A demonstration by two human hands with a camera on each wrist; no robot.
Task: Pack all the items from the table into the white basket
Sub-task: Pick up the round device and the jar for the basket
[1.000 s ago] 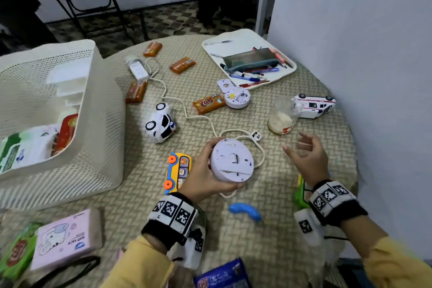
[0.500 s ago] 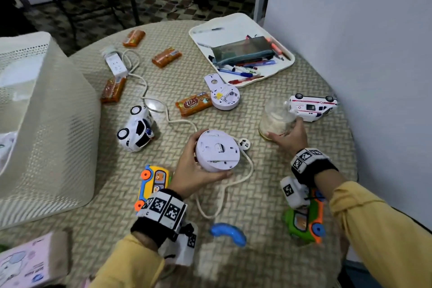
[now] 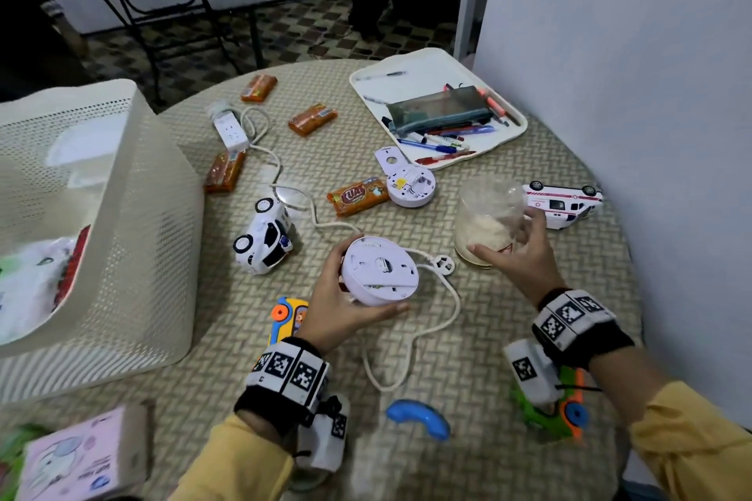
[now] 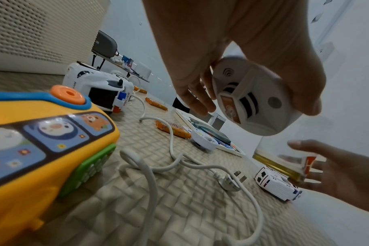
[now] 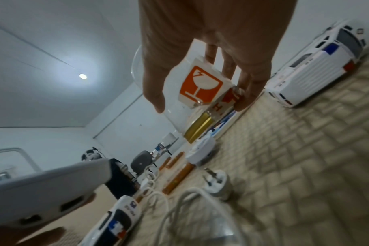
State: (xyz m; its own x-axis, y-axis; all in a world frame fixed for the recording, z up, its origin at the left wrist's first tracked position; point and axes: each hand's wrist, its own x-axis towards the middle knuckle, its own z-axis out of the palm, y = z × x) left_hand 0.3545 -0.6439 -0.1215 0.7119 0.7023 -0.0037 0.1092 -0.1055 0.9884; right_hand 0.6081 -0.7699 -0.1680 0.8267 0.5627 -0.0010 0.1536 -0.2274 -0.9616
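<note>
My left hand (image 3: 346,297) holds a round white smoke detector (image 3: 380,270) a little above the woven table, thumb on its near edge; in the left wrist view the left hand (image 4: 242,66) grips the detector (image 4: 253,103) face down. My right hand (image 3: 504,240) grips a clear jar (image 3: 488,216) of white grains, tilted, its gold lid downward. In the right wrist view my right hand's fingers (image 5: 249,86) and thumb wrap the jar (image 5: 196,93), over its orange fragile sticker. The white basket (image 3: 142,236) stands at the left and holds packets.
On the table lie a white police car (image 3: 266,236), an ambulance (image 3: 563,201), a yellow toy bus (image 3: 287,317), a blue handset (image 3: 419,417), a second detector (image 3: 411,185), orange snack packs (image 3: 358,195), a power strip (image 3: 230,128) with cord, and a pen tray (image 3: 437,65).
My right hand reached forward from an open pose and closed round the jar, which now leans. The left hand kept hold of the detector.
</note>
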